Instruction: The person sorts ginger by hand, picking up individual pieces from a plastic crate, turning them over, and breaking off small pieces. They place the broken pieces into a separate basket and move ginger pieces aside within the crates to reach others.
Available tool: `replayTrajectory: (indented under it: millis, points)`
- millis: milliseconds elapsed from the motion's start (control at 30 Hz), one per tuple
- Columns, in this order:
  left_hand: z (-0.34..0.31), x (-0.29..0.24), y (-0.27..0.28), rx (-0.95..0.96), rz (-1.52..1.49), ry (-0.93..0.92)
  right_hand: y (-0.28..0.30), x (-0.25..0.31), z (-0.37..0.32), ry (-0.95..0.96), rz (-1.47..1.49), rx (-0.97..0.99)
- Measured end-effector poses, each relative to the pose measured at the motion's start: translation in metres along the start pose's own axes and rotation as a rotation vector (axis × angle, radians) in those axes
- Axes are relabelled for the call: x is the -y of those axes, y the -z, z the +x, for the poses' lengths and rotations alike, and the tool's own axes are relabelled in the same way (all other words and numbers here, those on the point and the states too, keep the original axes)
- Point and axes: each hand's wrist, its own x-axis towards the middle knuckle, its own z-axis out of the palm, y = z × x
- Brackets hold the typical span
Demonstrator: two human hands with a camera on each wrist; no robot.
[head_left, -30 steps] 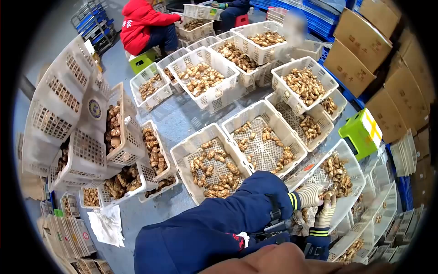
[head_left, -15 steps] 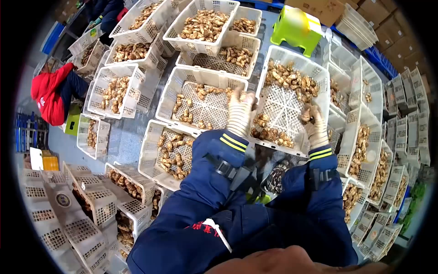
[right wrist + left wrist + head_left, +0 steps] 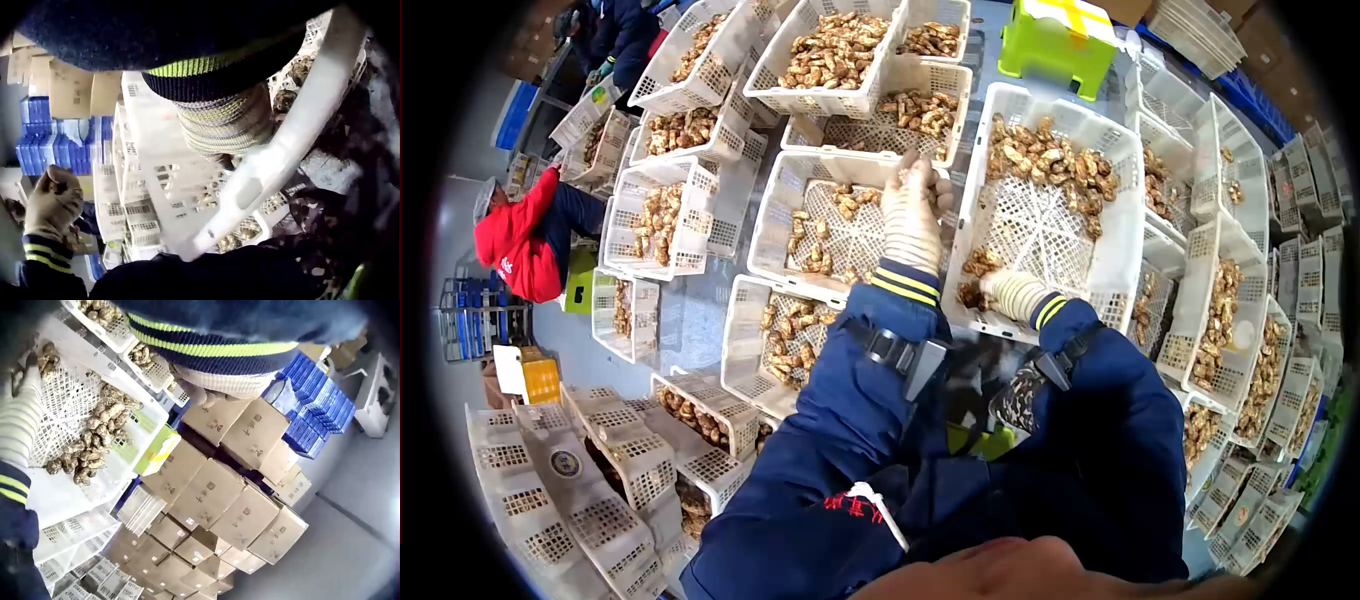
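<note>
Grip hidden by its cuff and angle, the gloved right hand [image 3: 1014, 293] meets knobbly rhizomes [image 3: 982, 262] in the near corner of a perforated crate [image 3: 1040, 235]. Over the neighbouring crate [image 3: 855, 232], the gloved left hand [image 3: 913, 212] curls its fingers (round anything, I cannot tell). Beyond stands a lime-green stool [image 3: 1038, 45].

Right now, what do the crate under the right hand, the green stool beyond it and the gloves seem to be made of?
Crate: probably moulded plastic, off-white with a slight sheen; its lattice floor and smooth rim suggest this.
Green stool: likely plastic too, smooth, judging by its even, bright colour.
Gloves: matte knitted fabric, from the ribbed, striped cuffs; which fibre, I cannot tell.
</note>
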Motion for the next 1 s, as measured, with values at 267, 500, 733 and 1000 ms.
replayTrajectory:
  millis: [267, 500, 733, 1000]
  points:
    - [-0.006, -0.007, -0.008, -0.010, -0.006, 0.036, -0.007, 0.001, 0.016, -0.132, -0.014, 0.113]
    - [0.002, -0.011, 0.003, -0.095, -0.104, 0.009, 0.025, -0.019, -0.017, -0.501, 1.575, -0.273]
    - [0.009, -0.002, 0.000, -0.175, -0.230, 0.085, 0.207, -0.002, 0.036, -0.024, 1.751, -0.539]
    - [0.006, -0.004, -0.003, -0.141, -0.189, 0.092, 0.198, 0.004, 0.051, -0.106, 1.486, -0.740]
